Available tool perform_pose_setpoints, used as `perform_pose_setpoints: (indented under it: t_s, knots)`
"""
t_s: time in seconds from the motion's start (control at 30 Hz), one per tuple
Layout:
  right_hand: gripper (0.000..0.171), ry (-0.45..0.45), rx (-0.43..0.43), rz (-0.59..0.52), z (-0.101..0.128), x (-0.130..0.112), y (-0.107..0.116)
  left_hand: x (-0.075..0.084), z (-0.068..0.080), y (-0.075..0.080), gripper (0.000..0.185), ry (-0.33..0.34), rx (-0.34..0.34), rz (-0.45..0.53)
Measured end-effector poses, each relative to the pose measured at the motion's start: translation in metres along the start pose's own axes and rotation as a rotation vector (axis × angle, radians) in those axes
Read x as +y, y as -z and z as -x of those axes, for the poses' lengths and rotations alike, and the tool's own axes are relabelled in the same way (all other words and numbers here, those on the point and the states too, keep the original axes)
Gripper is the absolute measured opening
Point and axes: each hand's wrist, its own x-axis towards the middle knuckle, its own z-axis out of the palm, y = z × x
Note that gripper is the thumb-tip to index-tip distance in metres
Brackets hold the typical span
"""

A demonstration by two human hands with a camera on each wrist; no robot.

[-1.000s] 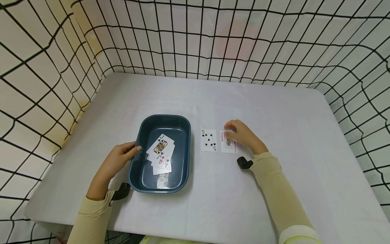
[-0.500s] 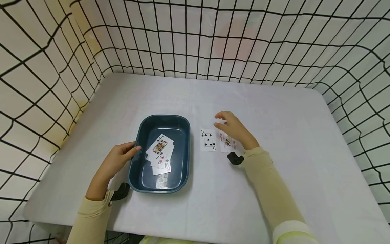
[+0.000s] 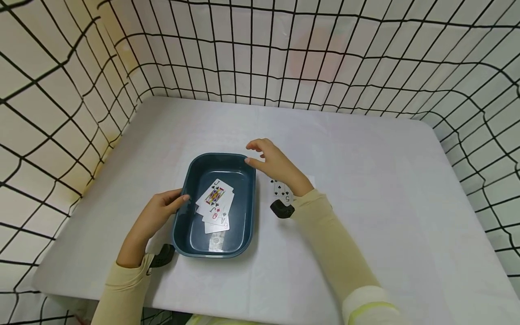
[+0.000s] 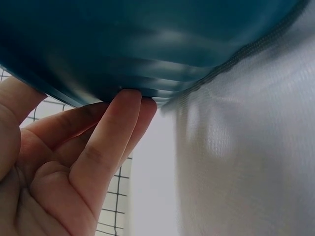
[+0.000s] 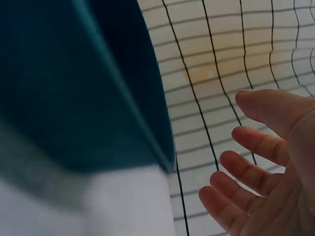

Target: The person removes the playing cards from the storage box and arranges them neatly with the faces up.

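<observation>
A dark blue rectangular plastic basin (image 3: pixel 240 221) stands on the table in the head view, holding several loosely overlapped playing cards (image 3: pixel 215 198), a jack uppermost. My left hand (image 3: pixel 156 212) grips its left side, thumb over the rim and fingers against the outer wall (image 4: pixel 147 39), as the left wrist view shows. Near the basin's far right corner is my right hand (image 3: pixel 276 162), fingers spread and holding nothing. Beneath its wrist, the five of spades (image 3: pixel 280 192) lies partly covered on the table. A second card (image 3: pixel 311 179) beside it is mostly hidden by the right arm.
A white cloth covers the table (image 3: pixel 386 189). Black wire mesh (image 3: pixel 252 63) rises around its back and sides. A black wrist camera (image 3: pixel 282 209) sits under the right wrist, another (image 3: pixel 163 255) beside the left wrist.
My right hand has left the joker card and moved left and away from me, across the five of spades to the basin's far right corner. My left hand and the basin have stayed put.
</observation>
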Motion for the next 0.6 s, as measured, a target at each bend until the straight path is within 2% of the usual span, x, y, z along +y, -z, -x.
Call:
perform_pose_setpoints:
  t_s: [0.23, 0.4, 0.6]
  knots:
    - [0.044, 0.033, -0.088, -0.028, -0.021, -0.025, -0.033, 0.001, 0.0, -0.001, 0.05, -0.001, 0.001, -0.003]
    - [0.049, -0.014, -0.169, 0.029, -0.03, -0.035, -0.058, 0.001, 0.0, 0.0, 0.052, -0.008, 0.001, 0.011]
    - [0.054, -0.097, -0.201, 0.092, -0.037, -0.04, -0.082, -0.001, 0.0, -0.001, 0.054, -0.007, 0.004, 0.015]
